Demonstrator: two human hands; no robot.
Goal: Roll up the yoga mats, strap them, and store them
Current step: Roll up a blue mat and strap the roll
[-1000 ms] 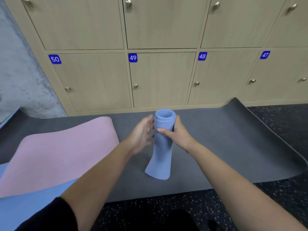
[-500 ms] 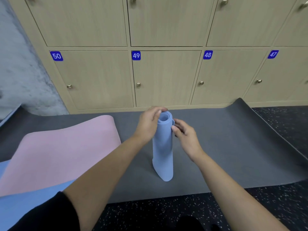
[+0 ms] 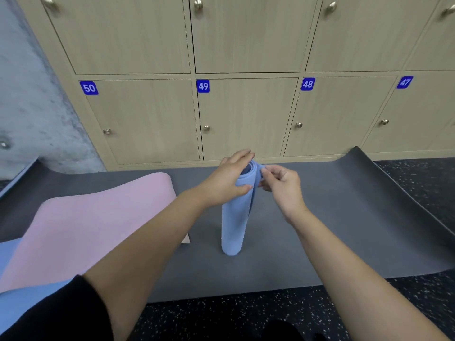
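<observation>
A rolled blue yoga mat point(image 3: 234, 225) stands upright on its end on the unrolled dark grey mat point(image 3: 332, 217). My left hand point(image 3: 226, 180) grips the roll's top from the left, fingers over the rim and thumb across the front. My right hand point(image 3: 280, 185) pinches the loose outer edge of the roll near the top on its right side. A pink mat point(image 3: 86, 217) lies unrolled to the left, partly over the grey mat and over a light blue mat point(image 3: 14, 299) at the lower left. No strap is visible.
Wooden lockers point(image 3: 246, 119) numbered 47 to 50 line the wall just behind the grey mat, all shut. A concrete wall point(image 3: 29, 107) stands at the left. Speckled black floor point(image 3: 246, 316) shows in front and at the right.
My left hand climbed from the roll's side to its top rim. My right hand let go of the roll's body and now pinches the outer edge. The roll has tightened and stands straighter.
</observation>
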